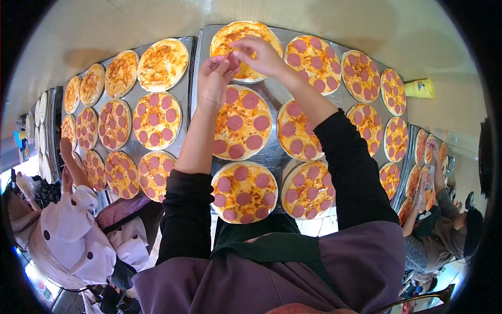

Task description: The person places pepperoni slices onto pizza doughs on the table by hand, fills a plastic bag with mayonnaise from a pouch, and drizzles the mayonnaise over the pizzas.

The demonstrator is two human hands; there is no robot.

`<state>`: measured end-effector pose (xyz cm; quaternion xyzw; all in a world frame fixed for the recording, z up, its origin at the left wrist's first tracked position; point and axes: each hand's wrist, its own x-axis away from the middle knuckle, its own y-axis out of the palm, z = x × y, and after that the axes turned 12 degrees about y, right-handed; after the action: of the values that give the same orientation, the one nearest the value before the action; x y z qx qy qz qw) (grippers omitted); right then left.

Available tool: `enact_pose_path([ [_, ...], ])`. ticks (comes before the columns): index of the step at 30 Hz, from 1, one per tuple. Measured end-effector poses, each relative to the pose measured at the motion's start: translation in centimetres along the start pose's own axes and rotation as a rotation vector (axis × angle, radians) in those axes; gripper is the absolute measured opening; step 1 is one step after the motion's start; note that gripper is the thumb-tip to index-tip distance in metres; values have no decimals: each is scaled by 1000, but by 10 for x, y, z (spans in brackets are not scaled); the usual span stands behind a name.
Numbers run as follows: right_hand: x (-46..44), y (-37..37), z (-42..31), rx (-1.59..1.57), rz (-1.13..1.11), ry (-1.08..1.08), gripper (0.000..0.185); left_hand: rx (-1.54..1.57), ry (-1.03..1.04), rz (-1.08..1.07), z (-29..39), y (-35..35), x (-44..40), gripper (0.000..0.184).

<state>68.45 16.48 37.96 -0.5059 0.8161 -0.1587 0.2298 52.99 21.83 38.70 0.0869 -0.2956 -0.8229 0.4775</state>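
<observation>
My left hand (214, 78) is closed around a few pink sausage slices (233, 61), held upright between thumb and fingers. My right hand (260, 57) meets it from the right, its thumb and fingertips pinched at the edge of these slices. Both hands are above the pizza base (251, 31) at the far side of the metal tray, which shows sauce and cheese but no slices on its visible part. Nearer to me lies a pizza (242, 111) topped with sausage slices, partly behind my left wrist. Another topped pizza (298, 128) is partly covered by my right forearm.
More topped pizzas (244, 198) fill the metal tray (280, 39). On the left tray, sauced bases (163, 64) lie behind topped pizzas. A yellow cup (420, 88) stands at the right. Co-workers reach over trays on the left (78, 230) and right (444, 225).
</observation>
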Motion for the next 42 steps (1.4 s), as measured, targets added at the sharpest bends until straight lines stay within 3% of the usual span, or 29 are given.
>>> enact_pose_path([
  [5, 5, -2, -3, 253, 82, -226, 14, 115, -101, 1, -3, -2, -9, 16],
  [7, 3, -3, -2, 63, 44, -48, 14, 173, -125, 8, -4, -3, -10, 18],
  [9, -3, -5, 1, -32, 80, 73, 15, 23, 3, 131, -8, 0, -8, 23],
  [11, -14, -6, 9, -127, 114, 189, 15, -39, 52, 126, -5, -1, -4, 24],
  [15, -47, -4, 41, 166, 221, 269, 19, -86, 104, 93, -3, -10, -5, 35],
  [20, -70, 2, 52, 437, 226, 342, 20, -122, 143, 99, -4, -15, -6, 34],
  [22, -71, 3, 53, 749, 337, 272, 18, -135, 157, 112, -3, -14, -5, 33],
  [25, -67, 5, 49, 759, 482, 145, 16, -127, 162, 117, -1, -12, -3, 32],
  [29, -51, 5, 31, 599, 356, 46, 15, -121, 140, 94, 0, -9, 0, 31],
  [31, -41, 9, 15, 99, 154, -69, 17, -130, 138, 88, -2, -8, -1, 31],
  [34, -14, 9, -13, 48, -35, -54, 20, -99, 160, 75, -6, -9, -2, 30],
  [42, 12, 14, -19, 213, 81, -135, 24, -64, 167, 41, -4, 1, 6, 25],
])
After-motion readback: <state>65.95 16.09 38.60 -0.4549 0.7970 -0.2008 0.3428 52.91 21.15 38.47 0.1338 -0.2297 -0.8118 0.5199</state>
